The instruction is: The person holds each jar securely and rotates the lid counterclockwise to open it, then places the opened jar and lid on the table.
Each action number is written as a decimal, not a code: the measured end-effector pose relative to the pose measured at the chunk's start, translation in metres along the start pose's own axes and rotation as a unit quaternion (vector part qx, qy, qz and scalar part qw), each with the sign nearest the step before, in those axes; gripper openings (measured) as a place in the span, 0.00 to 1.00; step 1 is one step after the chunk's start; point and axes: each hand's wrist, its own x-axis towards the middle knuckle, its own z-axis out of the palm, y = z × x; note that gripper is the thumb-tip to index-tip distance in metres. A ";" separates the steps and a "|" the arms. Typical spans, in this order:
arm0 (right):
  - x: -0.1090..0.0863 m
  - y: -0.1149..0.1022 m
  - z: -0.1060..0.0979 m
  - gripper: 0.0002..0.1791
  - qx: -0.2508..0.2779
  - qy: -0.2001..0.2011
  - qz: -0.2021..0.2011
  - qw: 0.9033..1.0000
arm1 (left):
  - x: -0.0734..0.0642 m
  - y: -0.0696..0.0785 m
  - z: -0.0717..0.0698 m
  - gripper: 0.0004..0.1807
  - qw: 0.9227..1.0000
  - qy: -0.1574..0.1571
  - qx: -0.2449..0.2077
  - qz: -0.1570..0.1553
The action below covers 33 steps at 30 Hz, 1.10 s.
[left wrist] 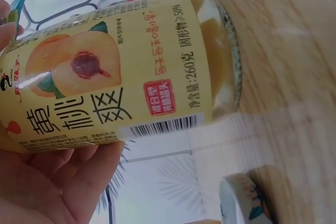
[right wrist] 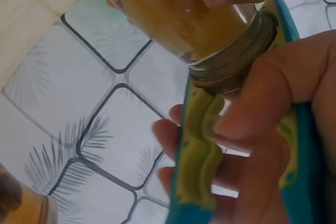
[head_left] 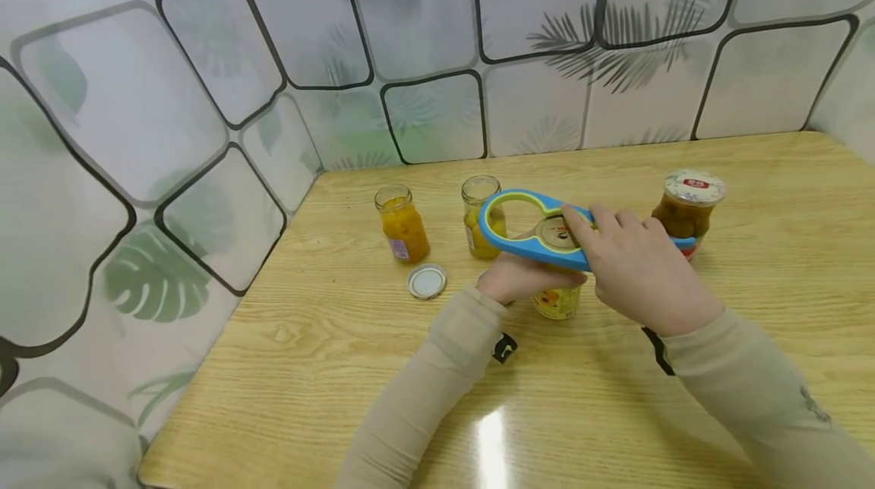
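Fingers curled, the left hand [head_left: 522, 276] grips a jar [left wrist: 115, 72], the right hand [head_left: 642, 269] an opener [head_left: 536, 250], short of the table's [head_left: 314, 352] back edge.

The peach-labelled jar [left wrist: 113, 74] is gripped by the left hand [left wrist: 55, 192]. A lid [left wrist: 244, 200] is seen apart from the jar's base; a blue tool [left wrist: 20, 4], at the opposite end.

Peach jar [head_left: 556, 302] is glass with a yellow label, pretty much upright, around 4 o'clock from the head view's middle. Goldish lid [head_left: 557, 232] is on, sitting in the smaller gap of a blue opener [head_left: 533, 247] with wavy yellow-green lining, big loop toward 10 o'clock, handles toward 3.
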 end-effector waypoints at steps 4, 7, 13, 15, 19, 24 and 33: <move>0.001 0.002 0.002 0.33 -0.014 0.002 0.000 1.000 | -0.007 0.010 0.003 0.36 0.998 0.063 -0.011 -0.001; 0.001 0.002 0.003 0.32 -0.016 0.012 -0.004 1.000 | -0.007 0.007 0.003 0.35 0.997 0.075 -0.011 0.005; 0.002 0.002 0.003 0.32 -0.010 0.027 -0.016 0.999 | 0.003 -0.011 0.004 0.37 0.997 0.067 -0.012 0.024; 0.002 0.002 0.004 0.31 -0.005 0.026 -0.017 1.000 | 0.003 -0.013 0.004 0.37 0.997 0.068 -0.013 0.023; 0.002 0.002 0.005 0.29 -0.005 0.029 -0.021 0.999 | -0.001 -0.008 0.003 0.35 0.997 0.074 -0.018 0.020; 0.002 0.003 0.004 0.27 -0.005 0.035 -0.026 0.999 | -0.008 0.006 0.001 0.34 0.997 0.069 -0.040 0.016; 0.001 0.005 0.006 0.27 0.012 0.040 -0.036 0.999 | -0.010 0.008 -0.001 0.34 0.997 0.041 -0.065 0.012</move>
